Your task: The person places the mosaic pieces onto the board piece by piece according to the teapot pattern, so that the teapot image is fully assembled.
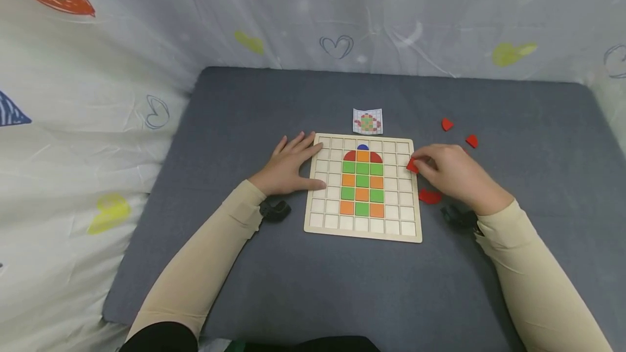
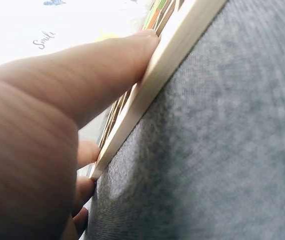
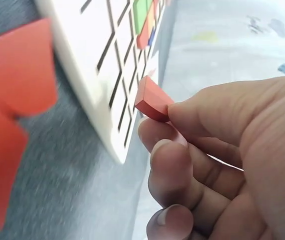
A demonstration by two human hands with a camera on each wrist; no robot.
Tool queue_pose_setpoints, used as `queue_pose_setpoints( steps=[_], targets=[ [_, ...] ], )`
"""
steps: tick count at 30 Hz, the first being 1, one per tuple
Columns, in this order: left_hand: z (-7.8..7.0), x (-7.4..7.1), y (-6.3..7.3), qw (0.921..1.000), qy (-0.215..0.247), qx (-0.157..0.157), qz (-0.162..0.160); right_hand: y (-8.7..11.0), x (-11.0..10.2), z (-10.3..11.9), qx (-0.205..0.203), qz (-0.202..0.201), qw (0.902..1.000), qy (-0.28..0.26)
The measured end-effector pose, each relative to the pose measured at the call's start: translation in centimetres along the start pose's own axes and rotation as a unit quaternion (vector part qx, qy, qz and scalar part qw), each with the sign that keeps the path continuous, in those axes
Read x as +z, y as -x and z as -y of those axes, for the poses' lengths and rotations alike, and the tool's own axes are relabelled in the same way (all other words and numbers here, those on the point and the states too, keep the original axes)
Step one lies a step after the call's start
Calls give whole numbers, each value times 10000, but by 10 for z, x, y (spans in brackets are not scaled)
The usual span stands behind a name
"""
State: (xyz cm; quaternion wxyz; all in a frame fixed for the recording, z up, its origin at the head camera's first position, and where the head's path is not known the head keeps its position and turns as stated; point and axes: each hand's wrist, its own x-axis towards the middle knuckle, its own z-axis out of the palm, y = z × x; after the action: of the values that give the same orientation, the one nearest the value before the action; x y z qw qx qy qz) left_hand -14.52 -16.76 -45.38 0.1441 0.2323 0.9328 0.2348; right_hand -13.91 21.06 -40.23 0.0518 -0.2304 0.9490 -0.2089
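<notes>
A wooden grid board (image 1: pixel 330 220) lies on the table, its middle columns filled with green and orange squares, two red quarter-round tiles and a blue half-round tile on top. My left hand (image 1: pixel 288 170) rests on the board's left edge, thumb and fingers spread over the rim. Above the board's right edge my right hand (image 1: pixel 452 173) pinches a red tile (image 3: pixel 152 99) between thumb and forefinger, the other fingers curled below. Beside the board, under that hand, lie red tiles (image 1: pixel 430 196), which the right wrist view shows as two rounded pieces (image 3: pixel 22 70).
A small pattern card (image 1: pixel 368 121) lies just behind the board, printed with a coloured grid picture. Two more red tiles, one (image 1: pixel 447 124) farther back and one (image 1: pixel 471 141) nearer, lie to the right. The dark grey table (image 1: pixel 274 287) meets a printed curtain (image 1: pixel 293 10) at the back.
</notes>
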Motion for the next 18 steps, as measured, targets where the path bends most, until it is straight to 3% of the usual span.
queue_pose_setpoints(
  steps=[18],
  targets=[
    [0,0,0,10000,-53,-32,-16,-26,17,16,-141,702,9973,-167]
  ],
)
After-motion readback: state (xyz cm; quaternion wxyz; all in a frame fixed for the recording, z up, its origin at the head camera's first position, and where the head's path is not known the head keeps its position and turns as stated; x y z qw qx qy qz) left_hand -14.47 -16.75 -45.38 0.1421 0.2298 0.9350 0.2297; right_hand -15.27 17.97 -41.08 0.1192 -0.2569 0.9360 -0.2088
